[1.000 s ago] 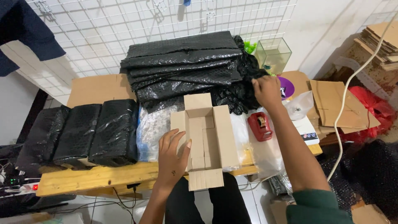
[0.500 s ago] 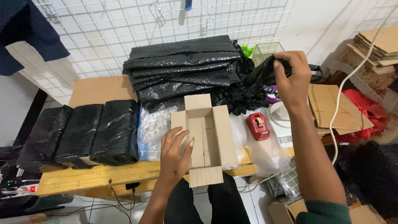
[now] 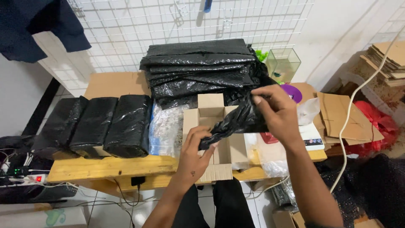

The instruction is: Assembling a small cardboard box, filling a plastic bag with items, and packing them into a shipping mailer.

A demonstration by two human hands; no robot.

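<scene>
Back from the stack (image 3: 198, 67) comes my right hand (image 3: 276, 112), dragging a black bag (image 3: 236, 122) over the open box (image 3: 215, 139). Both hands pinch it tight, left hand (image 3: 196, 150) clamped on its lower end.

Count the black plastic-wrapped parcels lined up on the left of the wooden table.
3, side by side: the left black plastic-wrapped parcel by the table's edge, the middle one, and the right one beside the clear bubble-wrap bundle. More may be hidden behind them.
</scene>
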